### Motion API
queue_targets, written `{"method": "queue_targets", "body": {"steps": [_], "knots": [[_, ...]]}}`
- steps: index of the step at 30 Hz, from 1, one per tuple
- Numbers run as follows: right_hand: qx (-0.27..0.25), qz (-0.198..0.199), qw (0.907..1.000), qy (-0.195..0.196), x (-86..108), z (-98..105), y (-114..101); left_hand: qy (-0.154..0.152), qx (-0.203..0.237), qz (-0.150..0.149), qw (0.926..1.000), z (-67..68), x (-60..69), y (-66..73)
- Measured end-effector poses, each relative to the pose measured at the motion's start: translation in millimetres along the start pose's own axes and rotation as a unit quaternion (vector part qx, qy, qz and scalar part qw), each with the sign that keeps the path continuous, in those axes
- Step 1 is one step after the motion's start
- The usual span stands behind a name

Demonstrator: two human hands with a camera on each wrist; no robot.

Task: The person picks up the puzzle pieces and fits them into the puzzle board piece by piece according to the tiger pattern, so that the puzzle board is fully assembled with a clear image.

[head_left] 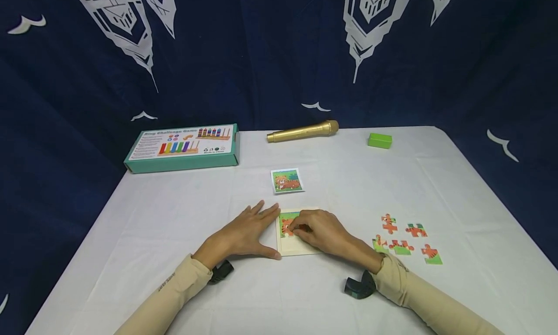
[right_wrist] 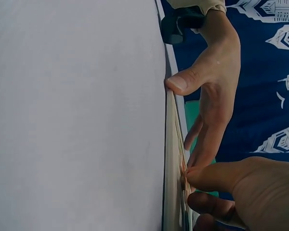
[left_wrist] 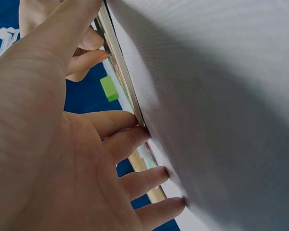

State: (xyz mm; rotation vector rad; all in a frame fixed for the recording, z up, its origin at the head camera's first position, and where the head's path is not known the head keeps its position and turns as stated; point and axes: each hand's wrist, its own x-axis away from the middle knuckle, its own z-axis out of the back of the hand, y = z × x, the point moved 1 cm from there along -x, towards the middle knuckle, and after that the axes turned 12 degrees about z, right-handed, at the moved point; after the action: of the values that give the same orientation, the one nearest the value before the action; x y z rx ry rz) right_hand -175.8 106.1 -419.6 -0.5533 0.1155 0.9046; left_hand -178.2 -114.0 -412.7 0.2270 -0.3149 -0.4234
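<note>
A shallow puzzle tray [head_left: 298, 250] lies flat before me, with a joined part of a tiger picture [head_left: 286, 222] in its upper left. My left hand [head_left: 248, 233] has its fingers spread, and its thumb and index finger touch the tray's left edge. Over the tray, my right hand [head_left: 327, 232] pinches a puzzle piece [right_wrist: 182, 177] between thumb and bent fingers, down at the picture; the piece is mostly hidden by the fingers. Several loose puzzle pieces [head_left: 401, 247] lie on the cloth to the right, beyond the right forearm.
Behind the tray lies a small tiger picture card [head_left: 287, 181]. Farther back are a green-sided game box [head_left: 183, 164] at left, a gold microphone [head_left: 302, 132] and a green block [head_left: 379, 140]. A white cloth covers the table [head_left: 174, 214]; a dark blue curtain [head_left: 261, 58] hangs behind.
</note>
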Motion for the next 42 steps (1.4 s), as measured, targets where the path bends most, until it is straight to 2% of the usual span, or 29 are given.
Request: {"method": "queue_targets", "body": {"steps": [3,6,11,18,23,28,33,39,42], "knots": [[-0.014,0.008,0.9999,-0.002,-0.1,2.1,1.5,0.000,-0.001,0.001,1.0000,0.1,0.8,-0.9],[-0.050,0.009,0.9987,0.001,1.3,7.6,3.9,0.001,-0.001,0.002,1.0000,0.4,1.4,-1.2],[-0.093,-0.006,0.9954,0.025,13.0,24.2,14.2,0.001,0.005,0.004,1.0000,0.4,1.0,-0.4],[-0.067,-0.072,0.9920,0.079,52.1,53.5,39.2,0.003,0.006,0.005,1.0000,0.4,0.2,2.0],[-0.024,-0.118,0.9875,0.102,86.5,73.1,60.6,0.001,0.006,0.005,1.0000,1.1,0.8,2.7],[-0.023,-0.163,0.9813,0.101,116.2,94.4,73.6,0.002,0.005,0.003,1.0000,1.0,0.8,2.7],[-0.036,-0.198,0.9761,0.081,135.2,108.1,80.6,0.005,0.005,0.002,1.0000,1.1,0.3,1.6],[-0.049,-0.196,0.9775,0.062,148.2,110.1,89.2,0.004,0.011,0.001,0.9999,0.8,0.2,1.7],[-0.064,-0.200,0.9771,0.036,151.1,107.9,92.8,0.003,0.013,0.002,0.9999,0.5,0.9,2.1]]}}
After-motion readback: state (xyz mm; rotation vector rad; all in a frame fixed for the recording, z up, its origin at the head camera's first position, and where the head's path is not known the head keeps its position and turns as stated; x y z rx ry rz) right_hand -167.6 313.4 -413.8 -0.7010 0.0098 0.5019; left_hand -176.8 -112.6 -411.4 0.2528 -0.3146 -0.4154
